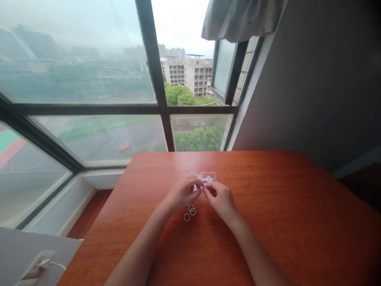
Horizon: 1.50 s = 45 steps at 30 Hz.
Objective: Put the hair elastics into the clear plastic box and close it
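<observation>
My left hand (185, 191) and my right hand (220, 198) meet above the middle of the table, each with thumb and fingers pinched together. Between their fingertips shows a small thin whitish piece (203, 187), too small to name. Just beyond the fingers stands a clear plastic box (216, 176) with whitish bits in it. Left of the box, partly covered by my left hand, lie small shiny coloured pieces (193, 174). Several pale rings (187, 217) rest on the table between my forearms, some overlapping.
The reddish-brown wooden table (276, 198) reaches to a window (89, 109) with dark frames. One window pane (224, 71) at the right is swung outward, under a grey curtain (242, 18). A plug sits in a wall socket (38, 266) at lower left.
</observation>
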Motion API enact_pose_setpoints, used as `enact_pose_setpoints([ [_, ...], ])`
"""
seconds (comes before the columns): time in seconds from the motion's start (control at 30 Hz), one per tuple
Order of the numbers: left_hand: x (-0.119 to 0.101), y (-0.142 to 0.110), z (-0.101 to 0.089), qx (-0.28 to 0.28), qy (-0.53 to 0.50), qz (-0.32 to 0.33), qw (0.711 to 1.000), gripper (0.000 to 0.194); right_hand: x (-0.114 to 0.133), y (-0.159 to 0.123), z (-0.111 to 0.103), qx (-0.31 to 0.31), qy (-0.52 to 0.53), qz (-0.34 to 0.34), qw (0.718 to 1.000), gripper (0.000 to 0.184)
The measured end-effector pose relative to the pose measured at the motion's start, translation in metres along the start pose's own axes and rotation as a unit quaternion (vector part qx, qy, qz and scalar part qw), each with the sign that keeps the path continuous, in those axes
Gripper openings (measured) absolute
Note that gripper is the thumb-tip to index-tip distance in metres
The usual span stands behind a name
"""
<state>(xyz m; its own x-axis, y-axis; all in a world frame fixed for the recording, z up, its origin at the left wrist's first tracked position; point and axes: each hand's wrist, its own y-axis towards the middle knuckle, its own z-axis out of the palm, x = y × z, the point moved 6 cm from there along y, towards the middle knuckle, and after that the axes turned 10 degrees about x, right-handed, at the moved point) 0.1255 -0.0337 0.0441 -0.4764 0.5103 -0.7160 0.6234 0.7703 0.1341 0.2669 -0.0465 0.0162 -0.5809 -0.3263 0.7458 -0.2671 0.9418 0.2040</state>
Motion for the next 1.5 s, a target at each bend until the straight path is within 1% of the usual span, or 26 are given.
enact_pose_setpoints([
  [0.17,0.002,0.001,0.001,-0.004,0.012,-0.018,1.000,0.013,0.000,0.000,0.001,0.001,-0.002,-0.004,1.000,0.012],
  [0.4,0.004,0.003,0.003,-0.016,0.021,-0.014,1.000,0.012,0.001,0.001,0.001,0.012,-0.013,0.002,1.000,0.012],
  [0.47,0.008,0.003,0.002,-0.034,0.030,-0.022,0.999,0.011,-0.002,0.001,0.002,0.014,-0.020,0.022,0.999,0.011],
  [0.6,0.022,0.000,-0.005,-0.097,0.057,-0.063,0.992,0.009,-0.009,-0.002,0.001,0.014,-0.048,0.076,0.996,0.024],
  [0.7,0.030,-0.003,-0.007,-0.123,0.074,-0.089,0.986,0.009,-0.009,-0.003,0.003,0.033,-0.069,0.089,0.993,0.017],
  [0.83,0.035,-0.006,-0.014,-0.131,0.106,-0.106,0.980,0.009,-0.003,-0.002,0.009,0.082,-0.069,0.060,0.992,0.008],
  [1.0,0.047,-0.013,-0.032,-0.160,0.117,-0.131,0.971,0.012,0.008,-0.006,0.019,0.158,-0.059,0.002,0.986,0.010],
  [1.1,0.051,-0.015,-0.037,-0.161,0.118,-0.128,0.972,0.013,0.012,-0.009,0.024,0.185,-0.051,-0.014,0.981,0.008],
  [1.2,0.052,-0.015,-0.037,-0.159,0.118,-0.124,0.972,0.013,0.014,-0.011,0.026,0.193,-0.048,-0.017,0.980,0.007],
  [1.5,0.050,-0.014,-0.035,-0.154,0.112,-0.125,0.974,0.012,0.022,-0.012,0.032,0.183,-0.053,-0.024,0.981,0.005],
])
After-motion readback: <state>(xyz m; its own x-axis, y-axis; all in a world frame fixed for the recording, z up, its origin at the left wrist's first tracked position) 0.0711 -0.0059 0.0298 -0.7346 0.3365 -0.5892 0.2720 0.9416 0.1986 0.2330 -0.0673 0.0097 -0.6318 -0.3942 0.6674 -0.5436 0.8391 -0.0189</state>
